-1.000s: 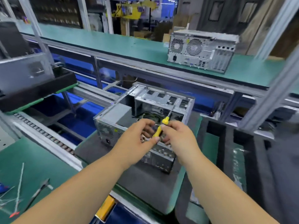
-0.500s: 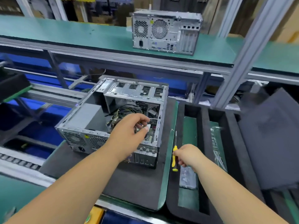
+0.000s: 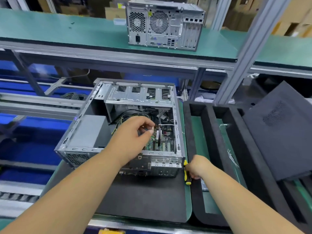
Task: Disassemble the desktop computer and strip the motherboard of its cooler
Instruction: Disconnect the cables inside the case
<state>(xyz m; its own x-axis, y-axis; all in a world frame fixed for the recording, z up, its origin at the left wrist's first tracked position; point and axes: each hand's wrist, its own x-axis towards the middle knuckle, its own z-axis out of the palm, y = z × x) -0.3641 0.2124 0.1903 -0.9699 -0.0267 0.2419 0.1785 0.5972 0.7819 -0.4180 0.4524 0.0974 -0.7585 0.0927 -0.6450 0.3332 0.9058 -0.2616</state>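
Open desktop case (image 3: 121,125) on a dark mat (image 3: 143,196), both hands at work.

The left hand (image 3: 133,134) reaches inside above the motherboard (image 3: 162,142), fingers curled (what they pinch is unclear). The right hand (image 3: 196,168) grips a yellow-handled screwdriver (image 3: 187,176) beside the case's near right corner; a second computer (image 3: 164,24) stands on the green shelf (image 3: 67,31) behind.

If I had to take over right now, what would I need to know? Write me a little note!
Left hand: inside the open computer case, fingers pinching something small above the motherboard; I can't tell what.
Right hand: holds the yellow screwdriver at the case's right corner, beside the black foam tray.
Done: side panel is off.
Left: cables, motherboard and everything else inside are still in there. The cooler is hidden by the hand.
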